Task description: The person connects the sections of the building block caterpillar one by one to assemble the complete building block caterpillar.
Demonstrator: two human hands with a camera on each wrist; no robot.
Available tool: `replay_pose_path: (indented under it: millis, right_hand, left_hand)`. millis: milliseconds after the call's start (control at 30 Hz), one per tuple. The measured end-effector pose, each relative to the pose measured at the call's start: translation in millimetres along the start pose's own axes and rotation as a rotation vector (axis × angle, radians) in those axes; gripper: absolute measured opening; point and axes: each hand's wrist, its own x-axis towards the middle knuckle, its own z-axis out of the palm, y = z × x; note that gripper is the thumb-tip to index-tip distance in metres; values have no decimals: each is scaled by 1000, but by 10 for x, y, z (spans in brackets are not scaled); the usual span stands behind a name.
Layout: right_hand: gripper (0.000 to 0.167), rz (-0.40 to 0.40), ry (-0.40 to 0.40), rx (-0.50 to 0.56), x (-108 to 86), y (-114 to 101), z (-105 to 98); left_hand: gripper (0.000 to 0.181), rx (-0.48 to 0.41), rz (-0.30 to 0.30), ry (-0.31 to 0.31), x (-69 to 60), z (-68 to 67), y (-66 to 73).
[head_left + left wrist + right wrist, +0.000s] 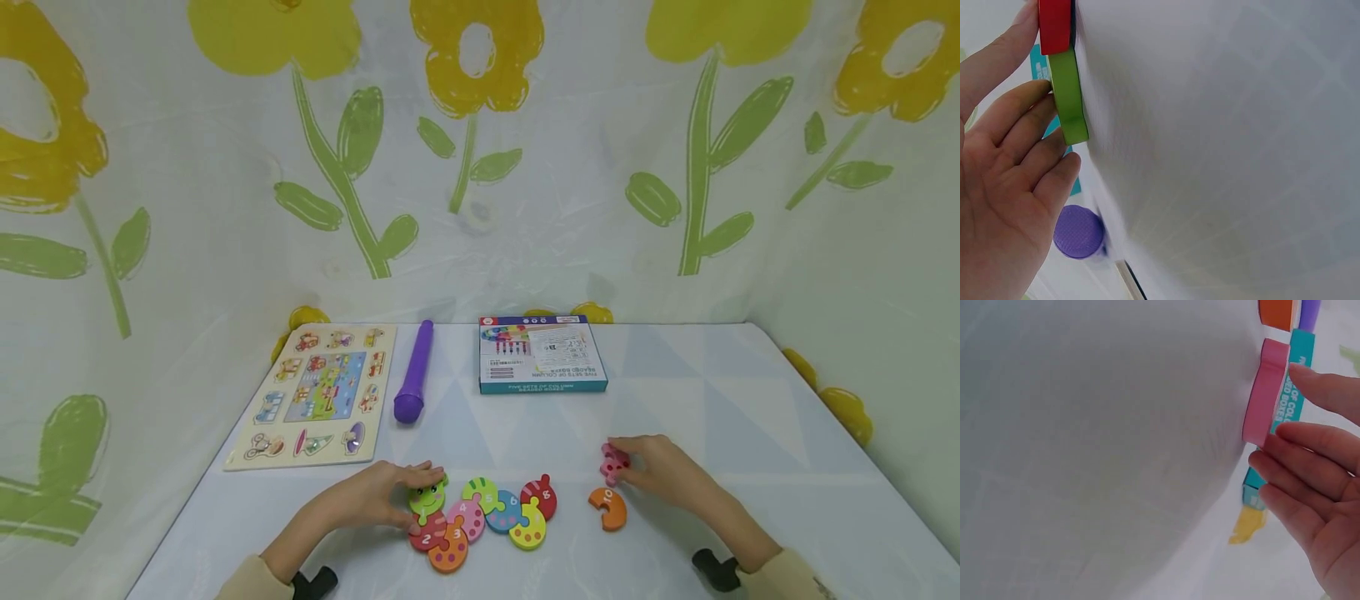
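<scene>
A caterpillar number puzzle lies on the table in front, its joined pieces winding rightward from a smiling green head [427, 497] to a red piece marked 8 [538, 498]. My left hand [372, 501] holds its head end, the thumb against the red piece marked 2 [429, 533] and the fingers at the green head's far edge. To the right, my right hand [663, 471] pinches a pink puzzle piece [613, 464] between thumb and fingers; its edge shows in the right wrist view. Just below that lies a loose orange piece marked 10 [613, 510], apart from the chain.
A wooden picture puzzle board [384, 367] lies at the back left. Beside it is a purple toy microphone [415, 375]. A flat teal-edged box [543, 387] lies at the back middle. Flower-printed cloth [577, 208] hangs behind the table [750, 392].
</scene>
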Motion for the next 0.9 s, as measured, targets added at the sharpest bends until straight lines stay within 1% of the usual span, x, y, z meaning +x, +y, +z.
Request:
replay_pose_path:
  millis: [133, 233, 367, 433, 600, 900]
  right_hand:
    - [52, -16, 10, -5, 14, -4, 21]
    - [56, 14, 21, -15, 13, -28, 31]
    - [59, 61, 17, -40, -2, -77, 41]
    - [59, 65, 13, -55, -8, -103, 45]
    - [56, 40, 15, -72, -1, -144, 47]
    - [56, 42, 17, -39, 32, -159, 69]
  left_hand:
    - [69, -1, 4, 4, -3, 4, -4]
    - [69, 2, 9, 5, -6, 5, -6]
    - [69, 2, 12, 5, -10, -2, 0]
    - [70, 1, 12, 4, -12, -6, 5]
    - [69, -3, 7, 3, -12, -10, 13]
    - [69, 5, 8, 5, -12, -6, 12]
